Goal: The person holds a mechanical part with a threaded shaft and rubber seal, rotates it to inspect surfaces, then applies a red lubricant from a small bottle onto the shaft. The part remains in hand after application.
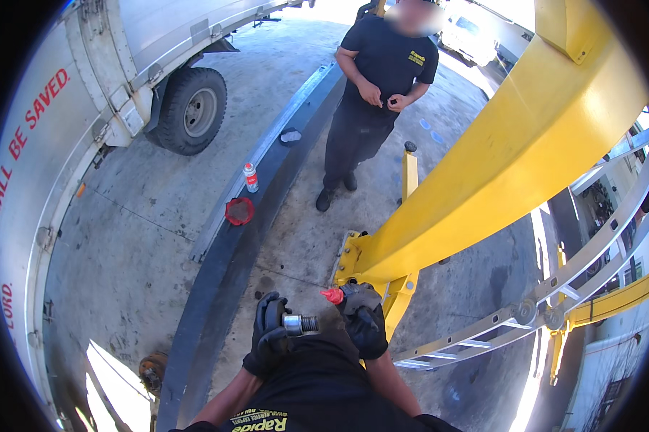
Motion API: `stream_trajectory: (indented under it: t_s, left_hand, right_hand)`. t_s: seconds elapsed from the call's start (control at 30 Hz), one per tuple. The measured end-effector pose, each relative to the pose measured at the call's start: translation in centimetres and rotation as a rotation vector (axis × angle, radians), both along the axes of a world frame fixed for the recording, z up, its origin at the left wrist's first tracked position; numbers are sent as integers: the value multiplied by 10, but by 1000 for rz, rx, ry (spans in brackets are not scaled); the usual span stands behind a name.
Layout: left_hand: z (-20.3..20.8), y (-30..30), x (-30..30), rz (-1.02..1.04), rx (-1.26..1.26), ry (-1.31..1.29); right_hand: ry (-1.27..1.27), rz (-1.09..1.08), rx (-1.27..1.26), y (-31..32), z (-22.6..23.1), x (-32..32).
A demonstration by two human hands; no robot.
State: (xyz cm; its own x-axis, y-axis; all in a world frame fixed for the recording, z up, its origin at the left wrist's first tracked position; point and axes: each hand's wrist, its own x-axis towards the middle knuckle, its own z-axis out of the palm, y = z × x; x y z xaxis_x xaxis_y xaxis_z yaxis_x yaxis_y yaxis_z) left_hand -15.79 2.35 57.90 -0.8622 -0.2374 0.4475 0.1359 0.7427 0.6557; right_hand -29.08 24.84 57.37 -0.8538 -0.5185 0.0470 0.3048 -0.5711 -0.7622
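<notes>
Threaded part is in front of the torso, gripped in gloved left hand, thread pointing right. Gloved right hand near it, grasping something with a red nozzle, body unclear. Yellow post beyond. Can, red tub on dark beam. Co-worker stands ahead.

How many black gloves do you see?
2. One is on the left hand, holding a threaded metal part; the other is on the right hand, holding a red-tipped object. More could be hidden.
</notes>
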Motion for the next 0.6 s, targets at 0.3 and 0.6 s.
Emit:
stream_trajectory:
  t_s: [0.3, 0.6]
  left_hand:
    - [-36, -13, 25, -92, 479, -129]
    - [-16, -14, 41, -97, 1122, -243]
  right_hand:
    - [-252, 25, -345, -18, -11, 37]
    - [-302, -244, 0, -41, 19, 51]
